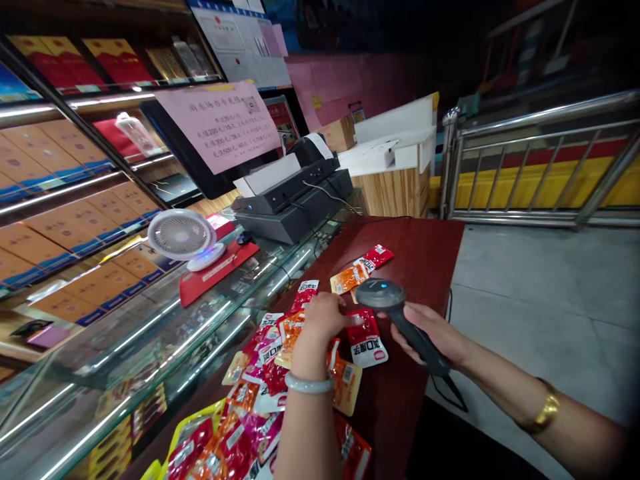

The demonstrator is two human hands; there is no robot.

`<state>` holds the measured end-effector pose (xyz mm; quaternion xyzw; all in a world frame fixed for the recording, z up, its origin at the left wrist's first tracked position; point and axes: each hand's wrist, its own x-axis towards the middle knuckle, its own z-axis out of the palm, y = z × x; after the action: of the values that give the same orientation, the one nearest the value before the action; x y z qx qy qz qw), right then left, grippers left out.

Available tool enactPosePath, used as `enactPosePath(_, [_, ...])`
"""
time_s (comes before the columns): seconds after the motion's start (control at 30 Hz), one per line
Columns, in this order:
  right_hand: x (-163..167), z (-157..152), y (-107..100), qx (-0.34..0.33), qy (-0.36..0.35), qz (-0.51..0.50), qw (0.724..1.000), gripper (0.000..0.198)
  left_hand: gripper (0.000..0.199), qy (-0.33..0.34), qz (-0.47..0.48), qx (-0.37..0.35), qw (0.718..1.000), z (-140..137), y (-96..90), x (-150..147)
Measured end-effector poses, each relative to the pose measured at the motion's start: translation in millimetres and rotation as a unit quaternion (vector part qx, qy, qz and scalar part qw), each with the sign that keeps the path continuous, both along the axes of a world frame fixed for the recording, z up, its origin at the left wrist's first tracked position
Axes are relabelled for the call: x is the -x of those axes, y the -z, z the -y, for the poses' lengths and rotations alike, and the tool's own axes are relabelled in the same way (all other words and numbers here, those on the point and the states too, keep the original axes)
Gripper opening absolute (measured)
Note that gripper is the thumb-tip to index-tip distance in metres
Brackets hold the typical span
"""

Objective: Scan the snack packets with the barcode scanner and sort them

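Observation:
My right hand (425, 333) is wrapped round the grip of a black barcode scanner (383, 293), whose head shows a small blue light. The scanner head is above the upper edge of a red snack packet (369, 343) with white lettering. My left hand (325, 313) reaches over the pile, its thumb stretched onto that red packet and apart from the bent fingers. Their tips are partly hidden. Under and around my left wrist lie several shiny snack packets (245, 397) in red, orange and pink. Beyond my hands are an orange packet (347, 279) and another red packet (377, 255).
The packets lie on a dark red tabletop (415, 240) beside a glass display counter (165, 353). A yellow-edged container (187, 423) is at the lower left. A white fan (183, 235), a monitor with a pink paper sign (220, 127) and a black cash drawer (295, 207) stand behind.

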<state>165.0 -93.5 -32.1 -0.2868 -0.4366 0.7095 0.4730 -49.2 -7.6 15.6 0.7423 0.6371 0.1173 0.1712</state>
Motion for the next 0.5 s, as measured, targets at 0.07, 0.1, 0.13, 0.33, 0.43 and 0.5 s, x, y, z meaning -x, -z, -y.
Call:
enactPosePath(0.07, [0,0,0,-0.003,-0.001,-0.001,1.0,0.058,0.047,0.021,-0.054,0.019,0.998,5,-3.3,-6])
enactPosePath(0.1, [0,-1,0,-0.005,-0.001,-0.002,1.0,0.057,0.045,0.032,-0.069,0.025,0.997,7,-3.4,-9])
enactPosePath(0.13, [0,-1,0,-0.006,-0.001,-0.003,1.0,0.056,0.041,0.045,-0.081,0.031,0.995,7,-3.0,-12])
enactPosePath(0.33, [-1,0,1,-0.005,-0.005,-0.012,1.0,0.054,0.042,0.053,-0.062,0.046,0.996,11,-4.9,-14])
enactPosePath(0.43, [-1,0,1,-0.008,-0.005,-0.014,1.0,0.055,0.059,0.052,-0.069,0.049,0.995,16,-8.8,-15])
enactPosePath(0.5, [0,1,0,-0.01,-0.003,-0.013,1.0,0.055,0.059,0.056,-0.084,0.079,0.992,18,-10.4,-19])
